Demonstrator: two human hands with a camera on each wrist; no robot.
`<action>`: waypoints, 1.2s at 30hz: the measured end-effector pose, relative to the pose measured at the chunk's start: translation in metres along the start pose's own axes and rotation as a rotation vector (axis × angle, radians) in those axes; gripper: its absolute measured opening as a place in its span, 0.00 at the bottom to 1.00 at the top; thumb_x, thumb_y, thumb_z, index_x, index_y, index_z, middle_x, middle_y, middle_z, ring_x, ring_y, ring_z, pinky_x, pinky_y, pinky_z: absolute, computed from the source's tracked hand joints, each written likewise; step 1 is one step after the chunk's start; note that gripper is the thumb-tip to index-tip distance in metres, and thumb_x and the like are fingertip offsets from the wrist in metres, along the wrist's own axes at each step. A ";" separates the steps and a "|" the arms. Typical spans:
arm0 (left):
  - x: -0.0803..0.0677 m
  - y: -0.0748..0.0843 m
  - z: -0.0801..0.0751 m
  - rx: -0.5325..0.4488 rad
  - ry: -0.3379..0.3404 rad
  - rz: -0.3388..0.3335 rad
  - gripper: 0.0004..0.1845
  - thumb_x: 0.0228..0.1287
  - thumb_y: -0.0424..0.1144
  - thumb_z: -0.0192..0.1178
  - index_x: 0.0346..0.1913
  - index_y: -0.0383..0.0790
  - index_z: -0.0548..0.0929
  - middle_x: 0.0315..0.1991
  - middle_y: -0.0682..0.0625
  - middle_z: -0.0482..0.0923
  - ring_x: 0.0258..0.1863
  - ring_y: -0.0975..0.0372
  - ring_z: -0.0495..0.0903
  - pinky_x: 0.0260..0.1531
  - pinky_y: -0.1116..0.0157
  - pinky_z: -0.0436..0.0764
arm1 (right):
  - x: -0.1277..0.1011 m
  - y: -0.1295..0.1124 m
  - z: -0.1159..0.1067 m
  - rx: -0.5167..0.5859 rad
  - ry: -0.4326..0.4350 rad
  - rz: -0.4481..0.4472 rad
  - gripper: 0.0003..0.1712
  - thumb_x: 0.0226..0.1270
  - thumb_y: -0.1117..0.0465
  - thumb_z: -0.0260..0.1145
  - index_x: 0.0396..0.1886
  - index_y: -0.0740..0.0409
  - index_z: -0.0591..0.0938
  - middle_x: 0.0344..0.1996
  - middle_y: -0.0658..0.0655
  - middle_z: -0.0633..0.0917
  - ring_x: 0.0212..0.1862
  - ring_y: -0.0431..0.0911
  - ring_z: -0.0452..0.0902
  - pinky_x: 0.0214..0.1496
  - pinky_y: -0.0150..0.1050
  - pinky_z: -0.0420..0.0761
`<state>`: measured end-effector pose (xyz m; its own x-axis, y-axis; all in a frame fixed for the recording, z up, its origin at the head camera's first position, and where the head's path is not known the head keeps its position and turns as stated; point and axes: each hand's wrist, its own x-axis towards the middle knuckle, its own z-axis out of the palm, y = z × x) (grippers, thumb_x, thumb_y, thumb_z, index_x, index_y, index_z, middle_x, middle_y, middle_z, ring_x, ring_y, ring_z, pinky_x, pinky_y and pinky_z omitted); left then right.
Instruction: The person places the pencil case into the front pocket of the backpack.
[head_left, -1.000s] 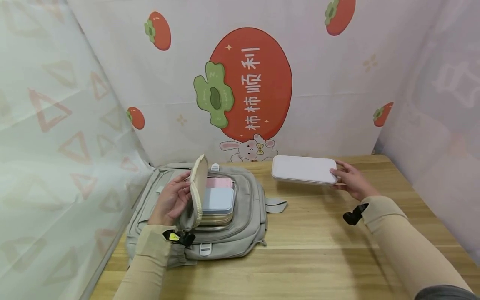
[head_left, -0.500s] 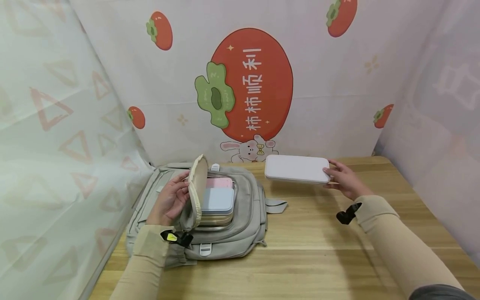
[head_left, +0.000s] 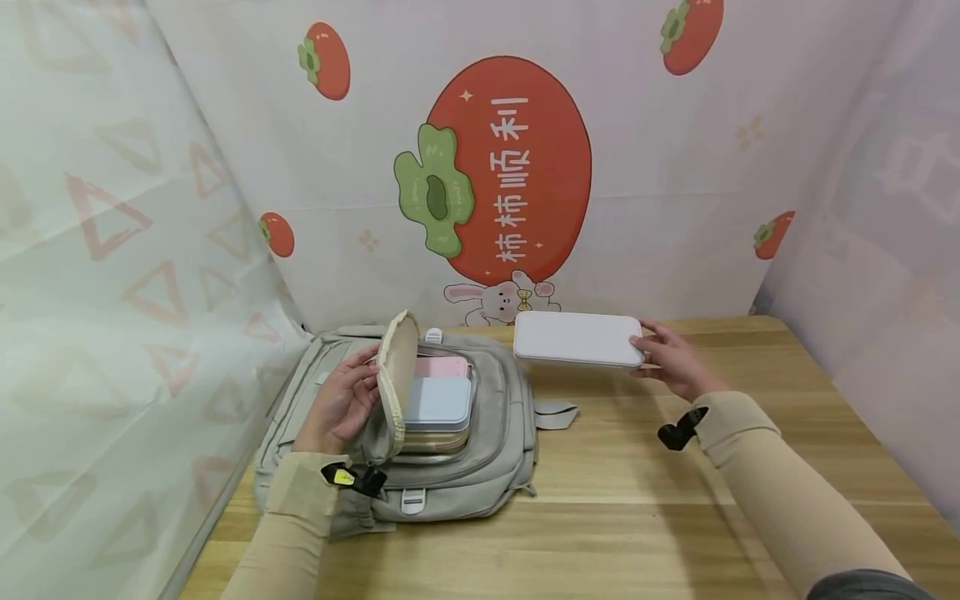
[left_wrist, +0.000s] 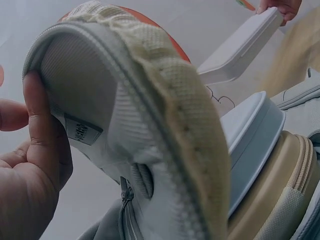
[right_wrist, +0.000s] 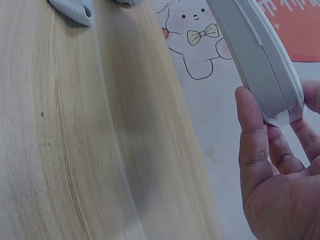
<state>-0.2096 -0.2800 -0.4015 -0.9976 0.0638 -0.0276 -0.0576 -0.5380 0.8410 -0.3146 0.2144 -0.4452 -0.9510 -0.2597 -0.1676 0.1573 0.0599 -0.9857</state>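
Observation:
A grey backpack (head_left: pixel 480 483) lies on the table at the left, its front pocket unzipped. My left hand (head_left: pixel 348 400) holds the pocket flap (head_left: pixel 397 375) up by its edge; the left wrist view shows the flap's lining (left_wrist: pixel 80 65) and fingers at its rim. Inside the pocket sit a light blue case (head_left: pixel 438 400), a pink case (head_left: pixel 442 367) and a tan zipped part (left_wrist: pixel 272 185). My right hand (head_left: pixel 678 362) grips a flat white case (head_left: pixel 577 337) by its right end, above the table and right of the backpack. Its latch end (right_wrist: pixel 282 116) shows in the right wrist view.
The wooden table (head_left: pixel 600 517) runs to the right and front. A grey strap (head_left: pixel 555 414) sticks out from the backpack's right side. A printed cloth (head_left: pixel 660 167) stands behind the table, with further cloth walls (head_left: pixel 127 333) at both sides.
My right hand has moved left with the white case, bringing it nearer the backpack. My left hand stays at the raised flap.

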 end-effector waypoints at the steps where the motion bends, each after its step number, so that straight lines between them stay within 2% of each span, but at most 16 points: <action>1: 0.000 0.000 0.000 0.002 0.000 0.002 0.25 0.78 0.19 0.36 0.54 0.42 0.83 0.46 0.47 0.84 0.40 0.62 0.86 0.38 0.69 0.84 | 0.000 0.000 0.001 -0.001 -0.003 -0.001 0.40 0.85 0.59 0.53 0.84 0.62 0.44 0.55 0.61 0.69 0.41 0.41 0.79 0.45 0.40 0.86; 14: 0.001 0.003 0.004 -0.015 -0.025 0.015 0.25 0.79 0.19 0.36 0.55 0.41 0.83 0.47 0.46 0.84 0.41 0.61 0.86 0.38 0.69 0.84 | 0.013 -0.003 0.019 0.018 -0.009 -0.001 0.40 0.85 0.58 0.54 0.84 0.61 0.46 0.55 0.61 0.70 0.41 0.41 0.79 0.43 0.38 0.85; 22: 0.001 0.003 0.004 -0.040 -0.028 0.003 0.24 0.78 0.19 0.35 0.55 0.39 0.82 0.47 0.45 0.83 0.39 0.61 0.86 0.39 0.69 0.84 | 0.015 0.000 0.033 0.030 0.008 0.023 0.39 0.84 0.59 0.54 0.85 0.57 0.47 0.53 0.59 0.71 0.39 0.40 0.80 0.46 0.42 0.86; 36: -0.002 0.000 0.000 0.006 -0.014 0.005 0.23 0.79 0.19 0.37 0.57 0.41 0.81 0.48 0.47 0.84 0.43 0.61 0.86 0.40 0.69 0.84 | 0.026 0.001 0.070 0.094 -0.020 0.035 0.37 0.83 0.63 0.55 0.84 0.60 0.51 0.52 0.61 0.71 0.38 0.40 0.80 0.45 0.43 0.87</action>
<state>-0.2076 -0.2800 -0.4009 -0.9972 0.0728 -0.0164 -0.0528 -0.5331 0.8444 -0.3204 0.1399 -0.4513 -0.9393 -0.2782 -0.2010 0.2153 -0.0215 -0.9763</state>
